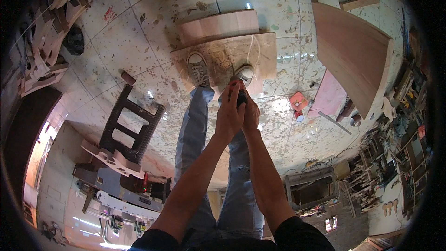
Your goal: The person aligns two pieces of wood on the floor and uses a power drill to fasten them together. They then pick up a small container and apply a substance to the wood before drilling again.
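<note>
Both my hands are together in front of my legs, fingers closed round a compact red-and-black power tool [241, 96]. My left hand [227, 117] wraps it from the left, and my right hand [251, 113] closes on it from the right. Its exact kind is hard to tell, since my fingers cover most of it. Below the tool, a flat wooden board [265, 60] lies on the floor with my two shoes on or over it. A curved wooden piece [218, 27] rests against the board's far edge.
To the left stands a dark slatted frame [121, 120]. A large curved wood panel [350, 49] leans at the right, near a red container [298, 101] and a small can [298, 116]. Wood offcuts [49, 49] pile up at the far left. Stained tiles [153, 23] cover the floor.
</note>
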`<control>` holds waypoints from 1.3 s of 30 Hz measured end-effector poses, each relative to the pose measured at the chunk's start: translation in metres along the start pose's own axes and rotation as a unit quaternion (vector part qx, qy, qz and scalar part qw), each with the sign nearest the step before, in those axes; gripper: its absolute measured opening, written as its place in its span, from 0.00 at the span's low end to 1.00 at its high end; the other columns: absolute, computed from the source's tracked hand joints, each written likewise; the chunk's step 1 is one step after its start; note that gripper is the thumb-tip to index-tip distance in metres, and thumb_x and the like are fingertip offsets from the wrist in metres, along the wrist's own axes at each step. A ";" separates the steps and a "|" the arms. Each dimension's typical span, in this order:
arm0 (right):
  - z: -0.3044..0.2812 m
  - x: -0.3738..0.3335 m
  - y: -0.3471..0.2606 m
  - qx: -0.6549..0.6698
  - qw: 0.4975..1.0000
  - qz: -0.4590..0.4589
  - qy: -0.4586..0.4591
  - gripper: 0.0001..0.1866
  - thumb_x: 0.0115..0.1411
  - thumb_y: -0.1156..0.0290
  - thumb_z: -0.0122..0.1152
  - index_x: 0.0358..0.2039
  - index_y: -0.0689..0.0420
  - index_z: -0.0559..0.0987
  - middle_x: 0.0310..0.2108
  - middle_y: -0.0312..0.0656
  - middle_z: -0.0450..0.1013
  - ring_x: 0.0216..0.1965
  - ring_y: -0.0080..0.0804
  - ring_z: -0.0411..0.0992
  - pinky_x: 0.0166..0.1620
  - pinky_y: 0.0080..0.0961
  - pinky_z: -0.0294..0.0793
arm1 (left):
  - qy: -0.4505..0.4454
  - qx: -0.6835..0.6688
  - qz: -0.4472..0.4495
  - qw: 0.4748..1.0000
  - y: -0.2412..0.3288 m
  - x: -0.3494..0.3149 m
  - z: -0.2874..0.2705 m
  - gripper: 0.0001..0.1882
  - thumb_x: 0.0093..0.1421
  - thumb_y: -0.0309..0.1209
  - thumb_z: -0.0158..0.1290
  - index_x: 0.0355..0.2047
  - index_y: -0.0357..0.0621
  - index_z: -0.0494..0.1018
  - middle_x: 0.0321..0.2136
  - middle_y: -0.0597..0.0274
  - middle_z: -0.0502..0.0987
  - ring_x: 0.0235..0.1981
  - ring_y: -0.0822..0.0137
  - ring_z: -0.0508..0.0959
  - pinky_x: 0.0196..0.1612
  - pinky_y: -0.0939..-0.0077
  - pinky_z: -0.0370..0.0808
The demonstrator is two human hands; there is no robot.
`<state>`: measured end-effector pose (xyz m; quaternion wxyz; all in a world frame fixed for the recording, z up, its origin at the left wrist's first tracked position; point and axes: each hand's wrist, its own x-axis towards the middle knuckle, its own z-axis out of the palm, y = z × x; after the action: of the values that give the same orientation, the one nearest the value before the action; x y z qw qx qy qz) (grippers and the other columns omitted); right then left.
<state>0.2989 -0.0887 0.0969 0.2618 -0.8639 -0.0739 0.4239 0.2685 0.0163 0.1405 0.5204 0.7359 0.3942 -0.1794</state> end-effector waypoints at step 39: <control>0.010 -0.001 0.013 0.012 0.999 0.025 0.015 0.27 0.63 0.62 0.54 0.63 0.45 0.68 0.40 0.48 0.79 0.36 0.48 0.79 0.36 0.40 0.77 | -0.017 -0.019 -0.036 0.999 0.000 0.003 0.001 0.37 0.60 0.29 0.54 0.68 0.55 0.53 0.62 0.41 0.57 0.61 0.38 0.64 0.58 0.54 0.70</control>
<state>0.2897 -0.0964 0.0857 0.2628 -0.8686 -0.0429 0.4180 0.2704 0.0161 0.1384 0.5344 0.7079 0.4148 -0.2031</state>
